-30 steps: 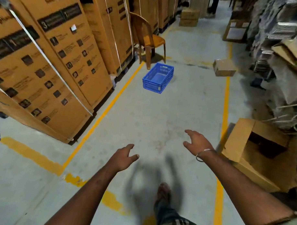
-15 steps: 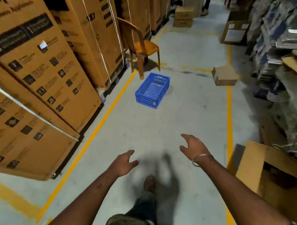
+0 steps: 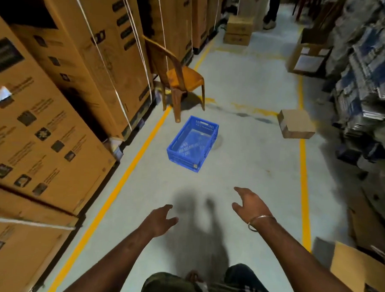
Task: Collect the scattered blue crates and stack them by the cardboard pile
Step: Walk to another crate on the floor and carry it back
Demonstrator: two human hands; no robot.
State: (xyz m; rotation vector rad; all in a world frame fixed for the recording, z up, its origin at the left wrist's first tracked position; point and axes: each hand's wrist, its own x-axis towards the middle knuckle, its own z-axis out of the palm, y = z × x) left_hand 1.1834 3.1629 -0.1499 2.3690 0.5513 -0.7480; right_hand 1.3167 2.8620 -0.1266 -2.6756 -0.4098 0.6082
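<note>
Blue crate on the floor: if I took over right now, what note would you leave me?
Left hand: open, holding nothing.
Right hand: open, holding nothing.
Blue crate: empty, upright on the floor ahead, just in front of the orange chair, between the yellow lines.
Done: nothing visibly collected.
Left: reach the crate, pick it up, carry it to the cardboard pile and stack it.

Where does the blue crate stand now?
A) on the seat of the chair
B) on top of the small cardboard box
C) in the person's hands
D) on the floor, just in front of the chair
D: the blue crate sits on the grey floor beside the chair leg, and both hands are empty.
</note>
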